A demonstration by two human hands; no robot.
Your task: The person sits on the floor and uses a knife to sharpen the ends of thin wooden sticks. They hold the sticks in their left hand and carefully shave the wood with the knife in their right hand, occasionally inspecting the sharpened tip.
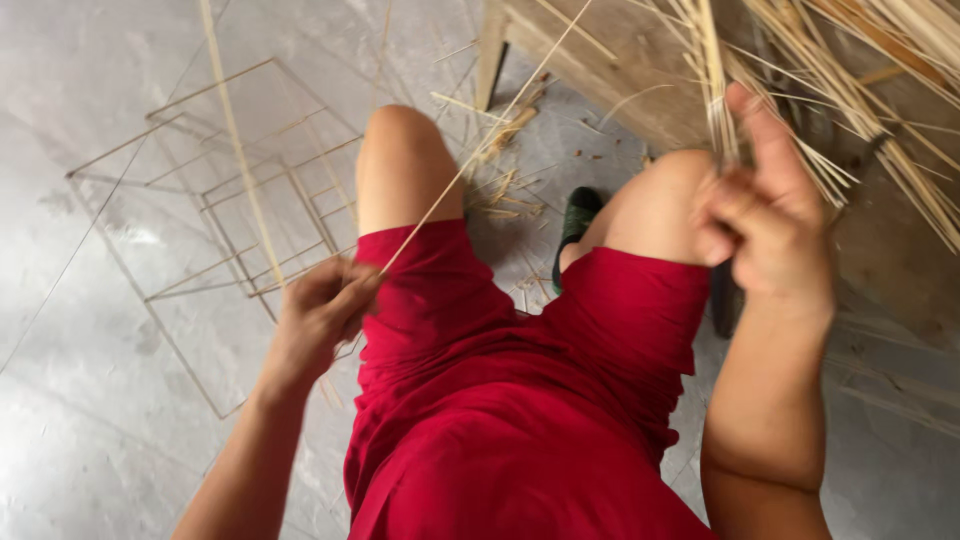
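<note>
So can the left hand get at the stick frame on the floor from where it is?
Probably yes. The left hand sits just over the frame's near edge, nothing lying between them. But it is already pinching a thin stick, so it would need to free its fingers first.

the left hand [322, 310] pinches a thin bamboo strip [470, 160], pale straw-yellow, dry and matt, with a smooth split face. the right hand [765, 215] grips into a bundle of bamboo strips [850, 80] of the same dry, fibrous look, some edges rough and splintery. a frame of thin sticks [230, 200] lying on the floor looks like the same pale bamboo, slender and matt. the floor [90, 420] is grey, smooth and faintly glossy, like polished cement or stone. the red shorts [520, 400] are soft matt cloth. a wooden bench [590, 60] shows bare, dull, unvarnished timber. the dark green sandal [578, 215] looks like plastic or rubber.
</note>
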